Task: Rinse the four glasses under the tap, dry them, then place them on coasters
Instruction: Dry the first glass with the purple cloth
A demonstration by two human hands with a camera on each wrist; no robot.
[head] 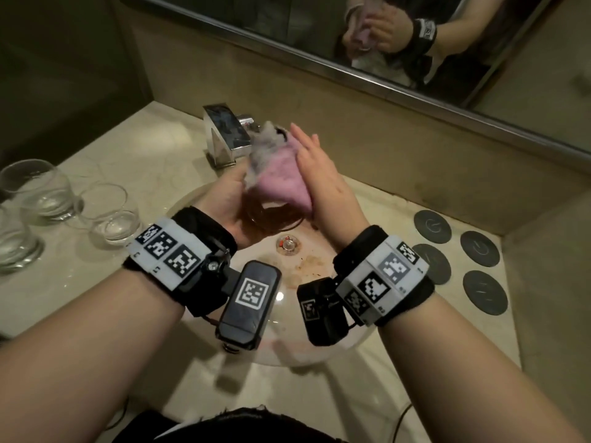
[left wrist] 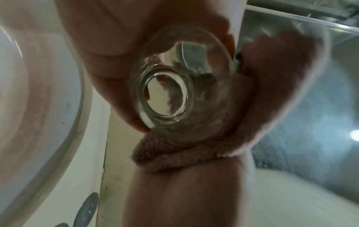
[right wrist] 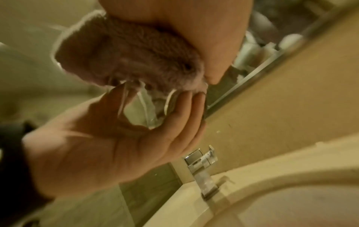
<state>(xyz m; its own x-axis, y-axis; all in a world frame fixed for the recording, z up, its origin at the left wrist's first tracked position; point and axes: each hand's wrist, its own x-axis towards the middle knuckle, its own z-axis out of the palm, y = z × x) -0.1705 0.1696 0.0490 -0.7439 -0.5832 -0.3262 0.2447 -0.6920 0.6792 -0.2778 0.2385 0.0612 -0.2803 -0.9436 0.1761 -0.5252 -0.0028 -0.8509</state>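
My left hand (head: pixel 232 190) grips a clear glass (head: pixel 271 219) tilted over the sink; in the left wrist view its thick base (left wrist: pixel 170 98) faces the camera. A pink cloth (head: pixel 281 177) covers the glass's upper side and mouth. My right hand (head: pixel 316 167) holds that cloth against the glass, fingers lying straight along it, while the thumb presses the cloth (right wrist: pixel 126 53) at the rim in the right wrist view. Three more glasses (head: pixel 44 190) (head: pixel 112 215) (head: pixel 16 247) stand on the left counter. Several round dark coasters (head: pixel 432 226) lie bare on the right counter.
A chrome tap (head: pixel 224 135) stands just behind the hands, with no water showing. The white basin (head: pixel 307 260) below has brownish stains near its drain (head: pixel 288 246). A mirror (head: pixel 479 43) runs along the back wall. Walls close the counter on both sides.
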